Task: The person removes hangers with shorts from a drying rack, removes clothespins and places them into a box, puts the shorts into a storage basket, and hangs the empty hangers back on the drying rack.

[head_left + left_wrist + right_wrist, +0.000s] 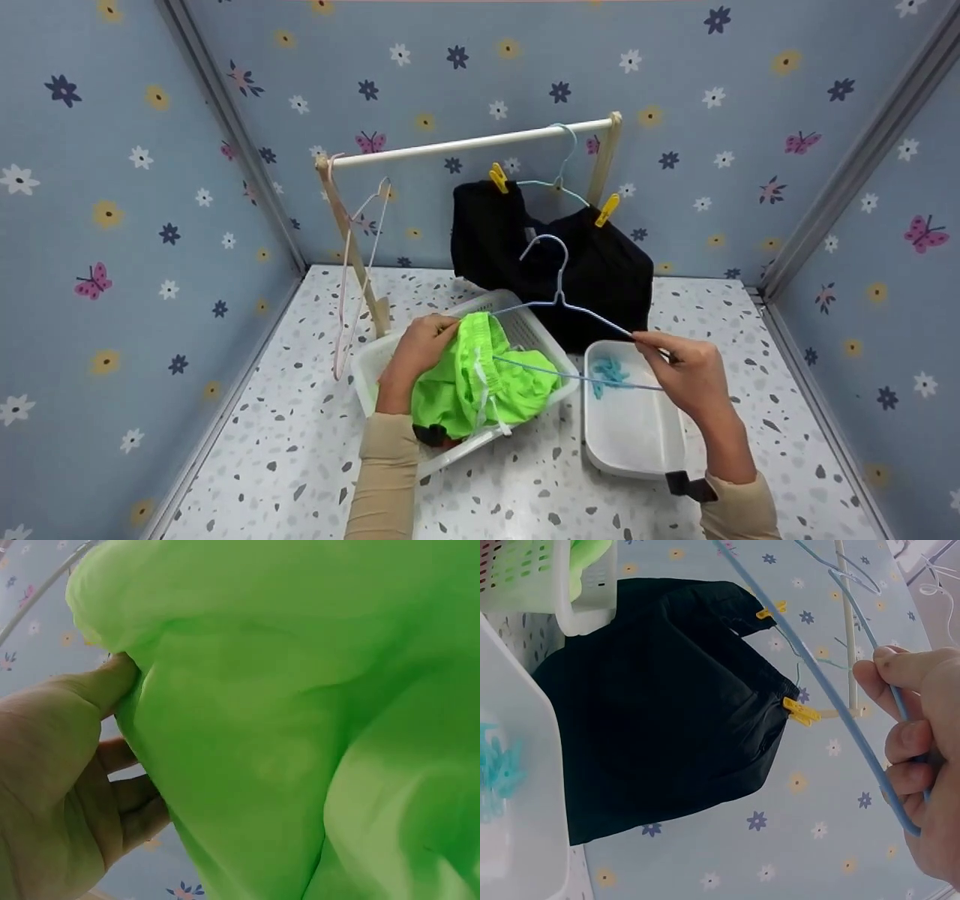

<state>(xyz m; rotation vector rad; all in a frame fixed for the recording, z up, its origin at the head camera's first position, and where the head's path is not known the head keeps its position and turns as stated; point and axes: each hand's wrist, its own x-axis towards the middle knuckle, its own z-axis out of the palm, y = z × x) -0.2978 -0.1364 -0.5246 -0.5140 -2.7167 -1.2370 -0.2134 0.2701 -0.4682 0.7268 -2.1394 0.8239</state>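
My left hand point(424, 349) pinches the waistband edge of bright green shorts point(480, 382) with a white drawstring; in the left wrist view the thumb lies on the green cloth point(247, 727). A blue wire hanger point(592, 311) is gripped at its right end by my right hand point(691, 373). The hanger's left end goes into the waistband and is hidden there. In the right wrist view, my fingers point(909, 739) curl round the blue wire. The shorts hang over a white basket point(544, 337), their lower part inside it.
Behind stands a rack with a white rail point(472, 142). Black shorts point(487, 232) hang there from a light-blue hanger point(564, 161) with yellow clothespins point(607, 210). A pink hanger point(343, 300) hangs at the rail's left end. Blue clothespins point(609, 373) lie in a white tray point(634, 450).
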